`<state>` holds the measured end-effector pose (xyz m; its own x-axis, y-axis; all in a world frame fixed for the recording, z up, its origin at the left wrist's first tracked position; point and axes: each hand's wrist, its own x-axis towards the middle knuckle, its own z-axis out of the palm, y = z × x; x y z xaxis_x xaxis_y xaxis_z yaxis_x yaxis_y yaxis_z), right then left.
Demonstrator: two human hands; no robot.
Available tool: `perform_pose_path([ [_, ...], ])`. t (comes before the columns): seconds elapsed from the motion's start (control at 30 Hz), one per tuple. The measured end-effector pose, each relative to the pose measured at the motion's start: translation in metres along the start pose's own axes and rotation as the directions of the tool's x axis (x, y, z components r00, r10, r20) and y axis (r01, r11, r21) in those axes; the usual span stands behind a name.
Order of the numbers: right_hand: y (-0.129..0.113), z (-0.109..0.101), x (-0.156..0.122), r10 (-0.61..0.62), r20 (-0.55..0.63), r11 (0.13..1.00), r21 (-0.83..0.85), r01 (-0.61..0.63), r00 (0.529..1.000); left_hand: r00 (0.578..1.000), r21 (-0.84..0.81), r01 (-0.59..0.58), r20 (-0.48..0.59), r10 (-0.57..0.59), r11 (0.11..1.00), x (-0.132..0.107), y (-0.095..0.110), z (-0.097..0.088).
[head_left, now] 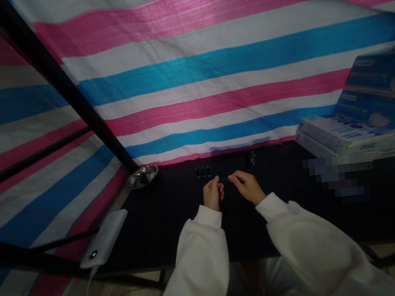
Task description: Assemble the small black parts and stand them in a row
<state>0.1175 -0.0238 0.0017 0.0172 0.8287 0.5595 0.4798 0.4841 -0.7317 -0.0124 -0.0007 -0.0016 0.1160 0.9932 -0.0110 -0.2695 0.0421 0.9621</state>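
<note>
Over the middle of the black table, my left hand and my right hand face each other with their fingers pinched. A small, thin dark piece spans the short gap between the fingertips, one end at each hand; its kind is too small and dim to tell. Just beyond my left hand stand a few small dark pieces with pale ends in a short row. Past my right hand lies a little cluster of clear or silvery pieces.
A shiny metal bowl sits at the far left corner. A white power strip with a cable lies along the left edge. Blue and white boxes are stacked at right. Tiny pieces line the back edge, before a striped sheet.
</note>
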Motion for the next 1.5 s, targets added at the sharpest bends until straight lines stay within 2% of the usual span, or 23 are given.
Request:
perform_pose_path([
  [0.27, 0.001, 0.002, -0.001, -0.069, -0.051, 0.996, 0.049, 0.071, 0.996, 0.999, 0.012, -0.033, -0.028, 0.033, 0.999, -0.002, 0.003, 0.000],
  [0.47, 0.004, 0.000, -0.001, -0.031, -0.017, 0.998, 0.054, 0.032, 0.999, 0.994, 0.001, -0.044, -0.103, 0.044, 0.999, -0.001, 0.003, -0.001],
  [0.6, 0.005, 0.000, -0.001, -0.017, 0.031, 0.999, 0.040, 0.016, 0.999, 0.992, 0.044, -0.054, -0.112, 0.059, 0.998, -0.001, 0.000, -0.002],
  [0.83, 0.021, -0.001, 0.000, -0.028, 0.221, 0.997, -0.065, 0.043, 0.975, 0.974, 0.151, -0.109, -0.181, 0.136, 0.983, -0.001, 0.001, -0.004],
  [0.93, 0.025, -0.004, 0.002, -0.004, 0.153, 0.996, -0.090, 0.018, 0.988, 0.968, 0.188, -0.120, -0.195, 0.157, 0.975, -0.002, 0.002, -0.005],
  [1.03, 0.018, -0.005, 0.004, -0.007, 0.056, 1.000, -0.008, 0.007, 0.998, 0.970, 0.218, -0.099, -0.195, 0.143, 0.971, -0.003, 0.004, -0.004],
  [1.1, 0.012, -0.003, 0.004, -0.022, 0.053, 0.998, 0.057, 0.019, 0.998, 0.977, 0.235, -0.086, -0.169, 0.127, 0.968, -0.004, 0.004, -0.003],
  [1.2, 0.006, 0.001, 0.002, -0.048, 0.156, 0.994, 0.108, 0.031, 0.987, 0.994, 0.251, -0.083, -0.042, 0.097, 0.964, -0.005, 0.004, -0.002],
  [1.3, 0.004, 0.003, 0.001, -0.018, 0.252, 0.995, 0.103, -0.009, 0.968, 0.997, 0.235, -0.040, 0.073, 0.024, 0.971, -0.005, 0.002, -0.002],
  [1.43, 0.011, -0.005, 0.003, 0.047, 0.428, 0.996, 0.049, -0.075, 0.902, 0.985, 0.283, 0.032, 0.152, -0.077, 0.959, -0.005, -0.002, -0.003],
  [1.5, 0.020, -0.014, 0.007, 0.084, 0.475, 0.996, -0.013, -0.088, 0.876, 0.977, 0.328, 0.033, 0.188, -0.099, 0.944, -0.005, -0.002, -0.002],
])
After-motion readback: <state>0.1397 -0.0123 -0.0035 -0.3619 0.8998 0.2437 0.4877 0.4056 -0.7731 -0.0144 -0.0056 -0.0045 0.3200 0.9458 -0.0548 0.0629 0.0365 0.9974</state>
